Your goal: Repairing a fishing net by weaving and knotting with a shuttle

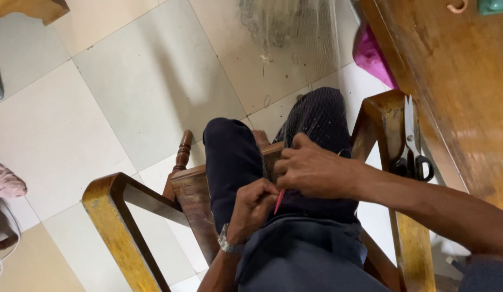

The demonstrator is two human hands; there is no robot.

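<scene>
Two hands meet at centre frame over a dark navy garment (230, 162) draped across the person's lap and knees. The cloth looks plain and matte, folded thick over the left-of-centre knee; a second dark piece with fine pale dots (319, 116) sits just above it, toward upper centre. The left hand (254, 208), a metal wristwatch (225, 243) on its wrist, is curled tight, fingertips pinched on the fabric at lower centre. The right hand (311, 170) comes in from the right edge, fingers bent down and pressing the cloth, touching the left hand. A thin pink-red stick-like tool (279, 201) pokes out between the two hands; which hand grips it I cannot tell. The person sits in a wooden chair (108, 211) with yellowish armrests at lower left and right. Scissors (412, 154) with black handles lie on the right armrest, near the right forearm. A wooden bench (457, 81) fills the upper right. Pale tiled floor (127, 92) covers the left half. Pink cloth (370, 57) shows by the bench edge.
</scene>
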